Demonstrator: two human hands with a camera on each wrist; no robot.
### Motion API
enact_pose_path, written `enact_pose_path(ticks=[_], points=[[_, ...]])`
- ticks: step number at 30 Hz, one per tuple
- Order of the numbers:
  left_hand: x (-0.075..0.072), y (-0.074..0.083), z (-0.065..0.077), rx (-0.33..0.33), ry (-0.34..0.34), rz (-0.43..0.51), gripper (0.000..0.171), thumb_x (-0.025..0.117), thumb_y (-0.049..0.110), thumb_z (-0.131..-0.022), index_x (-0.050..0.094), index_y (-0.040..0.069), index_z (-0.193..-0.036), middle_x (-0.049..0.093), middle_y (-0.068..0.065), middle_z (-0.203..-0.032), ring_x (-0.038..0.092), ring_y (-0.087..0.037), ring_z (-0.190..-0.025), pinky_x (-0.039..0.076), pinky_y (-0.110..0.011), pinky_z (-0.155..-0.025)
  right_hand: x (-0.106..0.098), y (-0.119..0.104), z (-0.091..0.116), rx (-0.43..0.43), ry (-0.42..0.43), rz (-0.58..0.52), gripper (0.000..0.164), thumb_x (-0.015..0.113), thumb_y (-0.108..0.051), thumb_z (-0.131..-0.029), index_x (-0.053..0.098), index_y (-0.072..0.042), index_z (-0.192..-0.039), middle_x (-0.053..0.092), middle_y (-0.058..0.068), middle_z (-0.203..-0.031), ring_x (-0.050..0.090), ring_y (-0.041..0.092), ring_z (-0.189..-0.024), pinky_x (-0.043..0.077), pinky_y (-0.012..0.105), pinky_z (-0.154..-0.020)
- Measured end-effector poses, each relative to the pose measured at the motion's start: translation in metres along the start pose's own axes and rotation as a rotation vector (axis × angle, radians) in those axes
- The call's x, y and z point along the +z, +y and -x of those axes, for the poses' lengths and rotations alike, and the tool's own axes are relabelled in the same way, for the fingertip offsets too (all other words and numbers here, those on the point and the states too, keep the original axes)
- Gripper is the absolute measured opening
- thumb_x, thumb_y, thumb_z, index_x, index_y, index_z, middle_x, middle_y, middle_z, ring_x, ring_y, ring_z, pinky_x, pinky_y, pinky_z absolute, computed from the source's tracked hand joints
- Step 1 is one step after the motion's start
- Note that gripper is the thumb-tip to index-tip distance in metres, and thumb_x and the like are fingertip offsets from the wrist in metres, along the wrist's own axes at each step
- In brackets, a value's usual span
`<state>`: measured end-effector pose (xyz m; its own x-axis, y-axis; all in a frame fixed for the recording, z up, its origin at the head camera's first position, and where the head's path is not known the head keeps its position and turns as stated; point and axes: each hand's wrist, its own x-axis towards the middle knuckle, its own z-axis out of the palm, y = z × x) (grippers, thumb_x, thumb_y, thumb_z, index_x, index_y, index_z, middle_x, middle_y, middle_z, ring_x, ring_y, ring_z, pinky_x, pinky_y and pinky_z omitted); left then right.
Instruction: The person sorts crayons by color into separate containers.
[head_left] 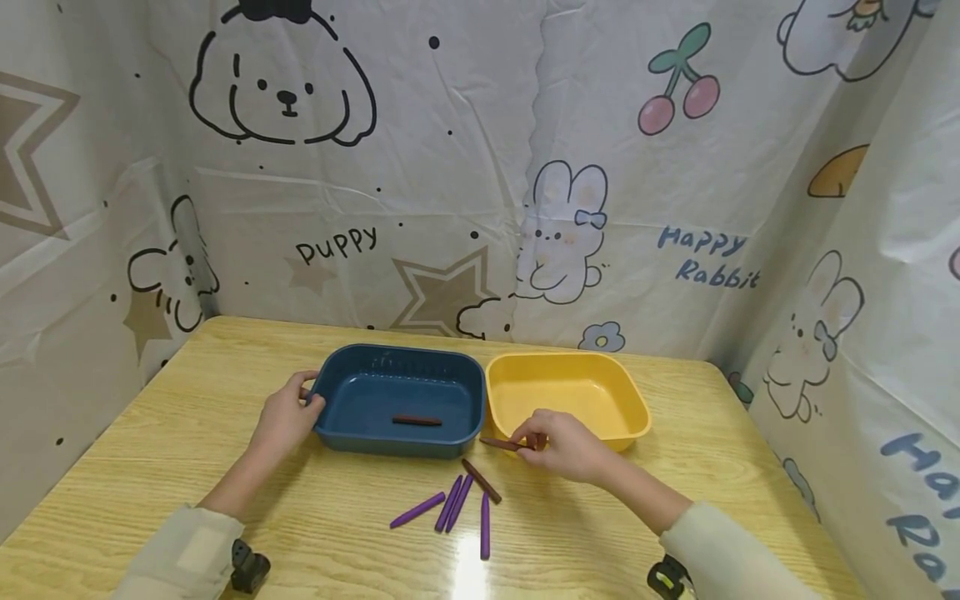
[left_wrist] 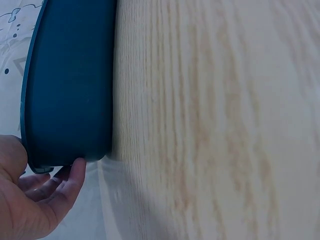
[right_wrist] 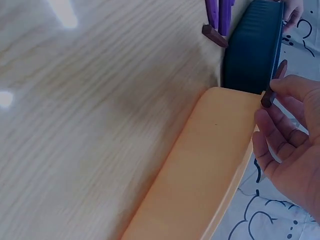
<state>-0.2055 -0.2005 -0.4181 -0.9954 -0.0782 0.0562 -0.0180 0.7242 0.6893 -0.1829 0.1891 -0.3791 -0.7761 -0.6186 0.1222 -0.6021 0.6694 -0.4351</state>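
My left hand (head_left: 288, 412) grips the left end of a dark blue bin (head_left: 401, 447); in the left wrist view its thumb is at the rim and its fingers touch the outer wall. Inside that bin lies a brown crayon (head_left: 417, 421). My right hand (head_left: 564, 444) pinches another brown crayon (right_wrist: 275, 85) between thumb and fingers, above the front left rim of a yellow bin (head_left: 573, 396). On the table before the bins lie one more brown crayon (head_left: 482, 481) and several purple crayons (head_left: 417, 510), loosely grouped.
The two bins stand side by side on a light wood table (head_left: 300, 533). Behind and beside it hangs a white curtain (head_left: 450, 125) printed with cartoon animals. A black device (head_left: 249, 567) is worn at the left wrist, another (head_left: 670, 577) at the right.
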Motion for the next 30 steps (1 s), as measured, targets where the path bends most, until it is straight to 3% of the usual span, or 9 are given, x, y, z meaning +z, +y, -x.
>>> enact_pose_path(ticks=[10,30], points=[[0.001,-0.002,0.000,0.009,0.004,0.007,0.047,0.043,0.013,-0.092,0.039,-0.003,-0.136,0.058,-0.027,-0.108,0.056,-0.019,-0.069,0.040,-0.027,-0.055,-0.005,-0.005,-0.019,0.066,-0.016,0.027,0.012,0.070,-0.013,-0.081,0.071,-0.012,-0.093,0.056,-0.007,-0.073,0.050,0.008,-0.069,0.043,0.018,-0.063],[0.000,0.000,0.002,0.019,0.006,0.018,0.047,0.044,0.013,-0.092,0.038,-0.004,-0.136,0.058,-0.028,-0.108,0.054,-0.018,-0.067,0.040,-0.028,-0.054,-0.007,-0.009,-0.054,0.075,-0.001,0.023,0.013,0.069,-0.014,-0.082,0.072,-0.012,-0.094,0.054,-0.005,-0.069,0.045,0.009,-0.064,0.039,0.020,-0.057]])
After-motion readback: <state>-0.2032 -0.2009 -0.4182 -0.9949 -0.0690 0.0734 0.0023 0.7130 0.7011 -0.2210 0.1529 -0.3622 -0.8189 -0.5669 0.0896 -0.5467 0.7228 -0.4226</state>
